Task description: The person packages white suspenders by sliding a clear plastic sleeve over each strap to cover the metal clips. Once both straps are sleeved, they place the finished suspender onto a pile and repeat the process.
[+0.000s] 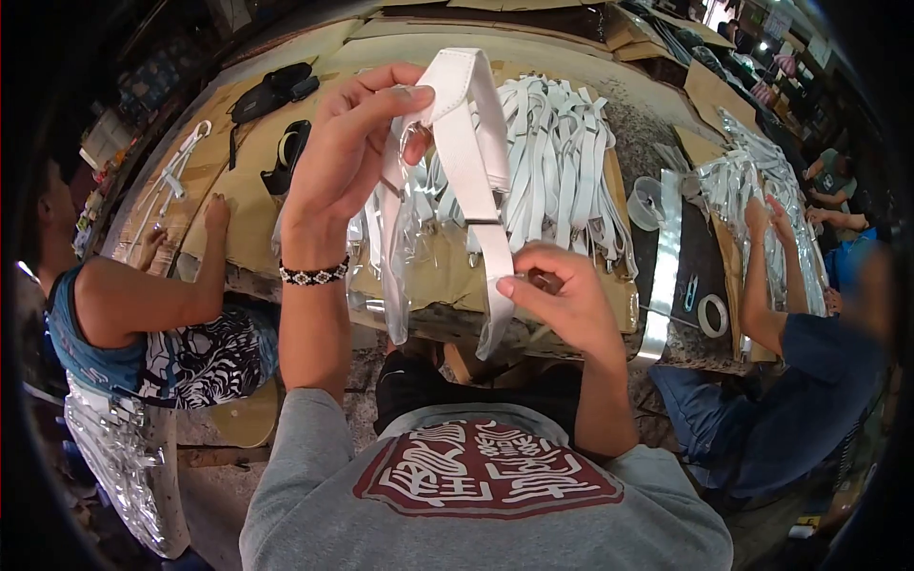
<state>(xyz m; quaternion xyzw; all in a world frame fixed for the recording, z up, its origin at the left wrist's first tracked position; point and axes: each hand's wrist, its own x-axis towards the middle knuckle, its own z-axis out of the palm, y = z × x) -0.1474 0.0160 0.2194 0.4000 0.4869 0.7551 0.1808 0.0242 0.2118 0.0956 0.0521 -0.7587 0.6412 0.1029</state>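
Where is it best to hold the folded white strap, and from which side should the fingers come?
Probably pinch the white strap just below its folded top, coming from the left side as the left hand does. There the two flat layers lie together; the right hand steadies the hanging lower end.

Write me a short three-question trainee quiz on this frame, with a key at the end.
1. True or false: the left hand holds the folded top of the white strap up above the table.
2. Which is closest to the right hand? A) the black strap B) the lower end of the white strap C) the tape roll
3. What lies on the table just behind the raised strap?

Key
1. True; the left hand also touches a clear plastic sleeve hanging beside the strap.
2. B; the fingers pinch that end.
3. A pile of white straps.
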